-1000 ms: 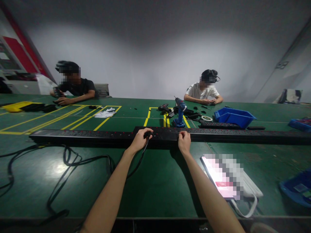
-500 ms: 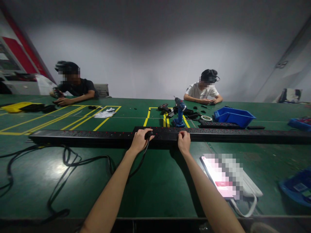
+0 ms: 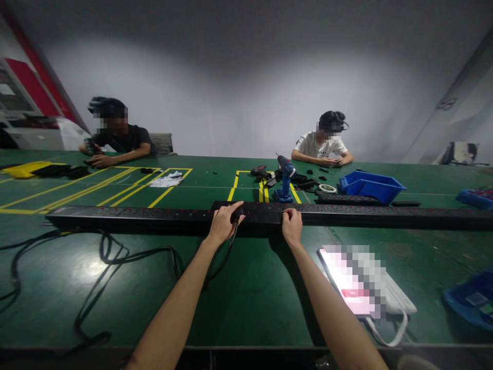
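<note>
A long black power strip [image 3: 262, 218] with rows of sockets and red marks lies across the green table. Near its middle, my left hand [image 3: 224, 222] is closed round a black plug [image 3: 237, 213], which sits against the strip's top; whether it is fully in a socket I cannot tell. The plug's black cable [image 3: 219, 270] hangs down towards me and loops away to the left. My right hand [image 3: 292, 225] rests on the strip's near edge to the right, fingers curled and pressed to it.
Beyond the strip stand a blue cordless drill [image 3: 285, 177], a roll of tape [image 3: 327, 188] and a blue bin [image 3: 372, 186]. A lit phone [image 3: 342, 282] lies beside my right forearm, near a white object with a strap [image 3: 398, 293]. Two people sit across the table.
My left index finger has stretched out a little further over the plug. The strip and my right hand have stayed in place.
</note>
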Available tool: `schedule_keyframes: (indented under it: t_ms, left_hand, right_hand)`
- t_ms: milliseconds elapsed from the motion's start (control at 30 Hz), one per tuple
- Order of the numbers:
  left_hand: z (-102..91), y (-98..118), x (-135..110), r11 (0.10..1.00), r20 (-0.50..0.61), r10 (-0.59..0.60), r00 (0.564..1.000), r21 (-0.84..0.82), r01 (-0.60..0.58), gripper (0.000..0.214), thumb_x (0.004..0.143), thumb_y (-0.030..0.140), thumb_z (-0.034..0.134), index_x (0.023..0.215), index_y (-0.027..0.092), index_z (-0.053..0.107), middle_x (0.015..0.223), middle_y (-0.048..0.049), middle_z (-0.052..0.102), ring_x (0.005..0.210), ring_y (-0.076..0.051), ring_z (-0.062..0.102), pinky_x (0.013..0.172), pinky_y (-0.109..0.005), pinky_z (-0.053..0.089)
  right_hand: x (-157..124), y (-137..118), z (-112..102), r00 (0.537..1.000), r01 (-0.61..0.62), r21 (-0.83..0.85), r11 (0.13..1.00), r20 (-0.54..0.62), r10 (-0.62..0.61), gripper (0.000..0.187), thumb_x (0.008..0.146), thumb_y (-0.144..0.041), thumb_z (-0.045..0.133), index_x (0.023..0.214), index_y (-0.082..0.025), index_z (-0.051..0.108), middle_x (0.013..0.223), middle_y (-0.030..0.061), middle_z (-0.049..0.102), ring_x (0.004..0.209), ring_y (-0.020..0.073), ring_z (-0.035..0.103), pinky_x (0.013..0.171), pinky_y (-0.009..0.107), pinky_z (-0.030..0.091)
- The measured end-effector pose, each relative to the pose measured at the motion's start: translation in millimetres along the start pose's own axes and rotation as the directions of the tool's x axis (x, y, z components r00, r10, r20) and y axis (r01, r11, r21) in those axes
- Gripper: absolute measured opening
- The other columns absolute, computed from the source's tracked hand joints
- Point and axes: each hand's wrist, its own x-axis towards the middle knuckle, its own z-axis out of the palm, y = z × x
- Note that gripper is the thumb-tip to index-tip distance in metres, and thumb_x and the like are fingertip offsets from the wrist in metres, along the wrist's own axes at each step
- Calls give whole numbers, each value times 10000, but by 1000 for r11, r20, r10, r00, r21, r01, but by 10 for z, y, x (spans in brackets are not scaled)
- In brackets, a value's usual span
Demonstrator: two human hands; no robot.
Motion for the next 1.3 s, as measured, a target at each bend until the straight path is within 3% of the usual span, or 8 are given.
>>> schedule_keyframes:
  t_ms: [233, 700, 867, 1033, 1167, 1300]
  left_hand:
    - [-36, 8, 23, 1000, -35, 2, 999, -25, -3, 328, 856, 449, 646, 1144, 298, 686, 1166, -61, 692, 1148, -286, 548, 1010, -476, 422]
    - [-55, -14, 44, 998, -23, -30, 999, -51, 29, 331, 843, 444, 674, 1143, 304, 699, 1136, -51, 723, 1070, -280, 607, 971, -470, 457]
    - [-52, -18, 34, 996, -24, -45, 999, -81, 42, 336, 840, 450, 677, 1138, 298, 703, 1129, -59, 723, 1058, -273, 616, 969, -458, 460]
    - [-55, 8, 25, 997, -25, -68, 997, -50, 66, 326, 847, 442, 669, 1140, 301, 701, 1151, -38, 719, 1070, -263, 610, 982, -439, 448]
    - [-56, 26, 26, 996, -17, -83, 996, -13, 83, 334, 855, 444, 658, 1157, 303, 694, 1158, -25, 718, 1069, -253, 605, 987, -418, 443]
    - [-57, 28, 31, 995, 0, -94, 996, 25, 94, 363, 867, 456, 635, 1190, 297, 680, 1158, -37, 714, 1090, -259, 595, 984, -417, 439]
  right_hand:
    - [3, -14, -12, 1000, -7, 5, 1000, 3, 7, 225, 830, -327, 457, 891, -203, 635, 985, 89, 586, 886, 239, 569, 862, 356, 421]
    - [6, -10, -10, 1000, -9, 9, 1000, 12, 9, 212, 843, -318, 456, 889, -198, 625, 997, 93, 581, 870, 233, 568, 862, 358, 424]
    - [-11, -49, -31, 996, 89, -116, 989, 4, -89, 211, 866, -284, 444, 903, -191, 630, 993, 112, 575, 953, 262, 532, 876, 380, 401]
    - [-98, -363, -87, 971, 237, -271, 933, 37, -236, 194, 872, -259, 485, 956, -189, 646, 1090, 121, 567, 1045, 281, 494, 917, 413, 356]
    - [-226, -729, -21, 945, 321, -225, 920, 131, -298, 196, 906, -250, 464, 976, -198, 639, 1105, 102, 576, 1065, 258, 499, 924, 389, 357]
    - [-343, -1036, 193, 911, 379, -167, 910, 243, -334, 208, 933, -266, 439, 978, -213, 635, 1110, 93, 582, 1086, 249, 502, 914, 367, 365]
